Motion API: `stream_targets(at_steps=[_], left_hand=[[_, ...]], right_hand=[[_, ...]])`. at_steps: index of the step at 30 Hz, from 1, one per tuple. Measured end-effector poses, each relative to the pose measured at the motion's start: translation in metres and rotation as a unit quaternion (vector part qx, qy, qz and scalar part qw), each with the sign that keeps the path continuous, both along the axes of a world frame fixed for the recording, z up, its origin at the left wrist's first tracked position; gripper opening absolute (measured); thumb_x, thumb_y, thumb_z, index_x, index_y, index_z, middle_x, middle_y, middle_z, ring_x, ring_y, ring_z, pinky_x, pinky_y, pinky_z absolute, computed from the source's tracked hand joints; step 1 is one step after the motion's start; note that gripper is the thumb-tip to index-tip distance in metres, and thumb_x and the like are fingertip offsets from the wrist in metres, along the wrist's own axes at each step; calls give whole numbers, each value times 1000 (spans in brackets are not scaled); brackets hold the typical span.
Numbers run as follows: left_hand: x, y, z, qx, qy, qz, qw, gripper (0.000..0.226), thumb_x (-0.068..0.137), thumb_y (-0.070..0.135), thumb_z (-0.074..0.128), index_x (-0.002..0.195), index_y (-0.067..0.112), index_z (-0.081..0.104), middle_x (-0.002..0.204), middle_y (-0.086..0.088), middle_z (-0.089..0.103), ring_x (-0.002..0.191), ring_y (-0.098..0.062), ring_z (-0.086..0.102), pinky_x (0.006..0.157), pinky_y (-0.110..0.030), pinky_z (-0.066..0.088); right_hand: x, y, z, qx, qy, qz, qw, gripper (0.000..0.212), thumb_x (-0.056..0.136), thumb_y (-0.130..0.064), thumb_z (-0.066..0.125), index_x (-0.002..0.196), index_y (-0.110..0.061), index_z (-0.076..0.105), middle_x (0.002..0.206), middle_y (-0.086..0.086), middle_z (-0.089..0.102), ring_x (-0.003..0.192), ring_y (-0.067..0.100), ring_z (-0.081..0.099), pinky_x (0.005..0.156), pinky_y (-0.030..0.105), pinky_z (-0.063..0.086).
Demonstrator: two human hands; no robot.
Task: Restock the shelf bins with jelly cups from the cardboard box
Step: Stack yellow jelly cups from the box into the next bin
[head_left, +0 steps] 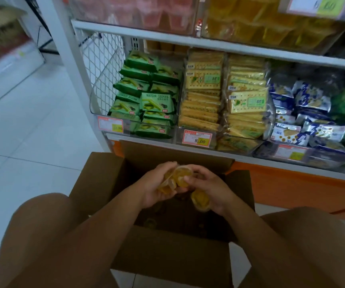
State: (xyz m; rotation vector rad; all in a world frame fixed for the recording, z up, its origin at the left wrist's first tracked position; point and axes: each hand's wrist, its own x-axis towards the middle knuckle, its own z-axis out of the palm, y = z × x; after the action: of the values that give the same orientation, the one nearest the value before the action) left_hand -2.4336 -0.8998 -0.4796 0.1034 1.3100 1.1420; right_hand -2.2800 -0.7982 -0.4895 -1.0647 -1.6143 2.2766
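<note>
- Closely bunched over the box, the fingers point(167, 165) of the left hand point(157, 189) are curling round a cluster of yellow jelly cups point(177, 176), gripping them against the palm.
- The right hand point(213, 189) is pinching the cluster's right edge with its fingertips point(189, 179) while also clasping a single jelly cup point(200, 201) lower in its palm.
- Both hands are hovering above the open cardboard box point(167, 252), which is sitting on the pale tiled floor point(32, 132) between the person's bent knees; its dark interior is too dim to read.
- Behind the box, clear shelf bins are displaying green matcha cookies point(155, 98), yellow crackers point(204, 90) and blue packets point(304, 113), with a price tag point(197, 138) hanging in front.
- One tier up, a yellow jelly bin point(260, 28) is sitting beside a pink jelly bin point(136, 13).
</note>
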Motion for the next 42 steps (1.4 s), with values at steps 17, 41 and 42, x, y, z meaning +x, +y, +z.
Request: stream_targets(at_steps=[17,41,42], left_hand=[[-1,38,150,174,276,-134,936,40,79,36,74,114,41,54,123,1,59,106,-25,63,81,-39,56],[-51,115,339,310,426,17,850,18,97,45,48,101,29,55,81,-19,64,55,-4,67,56,-31,51],[-55,117,342,314,443,9,840,18,98,44,44,99,30,55,78,-16,62,51,0,64,56,-30,52]], right_hand=[[17,43,160,-110,-32,-67,991,13,90,-19,64,82,-8,62,64,6,60,46,14,56,42,21,46],[2,177,413,52,124,-247,960,11,99,-10,48,97,-3,55,55,8,63,40,12,55,43,22,49],[-2,188,417,51,114,-250,960,11,99,-10,47,102,-2,54,58,9,63,41,12,55,44,22,49]])
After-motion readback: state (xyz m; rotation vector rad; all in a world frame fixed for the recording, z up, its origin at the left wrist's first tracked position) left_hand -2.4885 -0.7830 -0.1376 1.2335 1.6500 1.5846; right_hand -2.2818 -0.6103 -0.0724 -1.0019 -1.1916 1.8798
